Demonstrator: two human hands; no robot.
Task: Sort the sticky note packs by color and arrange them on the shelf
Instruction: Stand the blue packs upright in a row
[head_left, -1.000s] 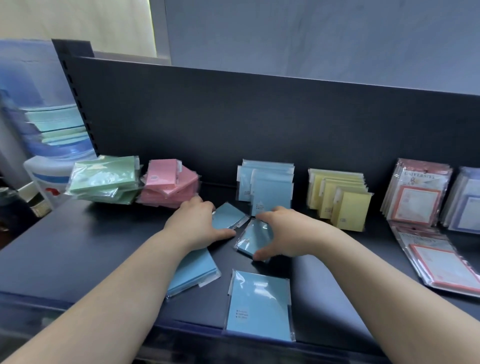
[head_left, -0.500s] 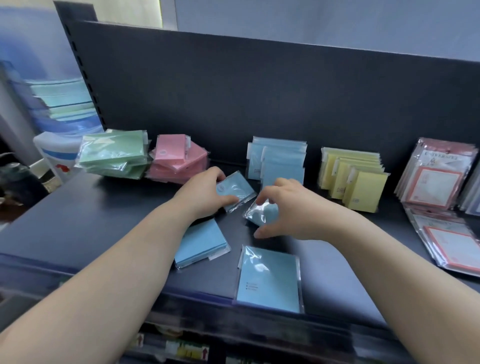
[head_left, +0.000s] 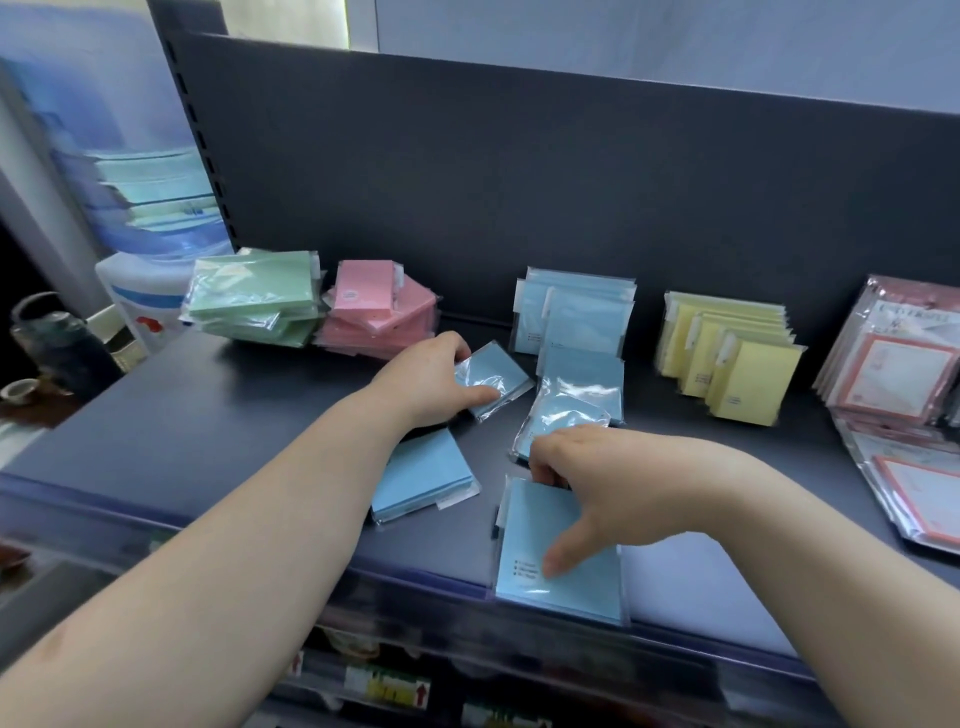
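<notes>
On the shelf (head_left: 208, 415), just before the standing blue stack (head_left: 571, 312), the left hand (head_left: 426, 379) has its grip closed on a small blue pack (head_left: 498, 374), thumb on top. Nearer than that stack, at the shelf's front edge, the right hand (head_left: 613, 483) pinches the front blue pack (head_left: 561, 582), thumb on its clear sleeve. Left of the stack lie the pink pile (head_left: 374, 317) and the green pile (head_left: 254, 301). Right of it stand the yellow packs (head_left: 727, 353).

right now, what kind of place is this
Probably a stationery shop: a dark display shelf on a slotted upright, wrapped yellow sticky note packs faced in rows, and printed labels on the rail below.
</notes>
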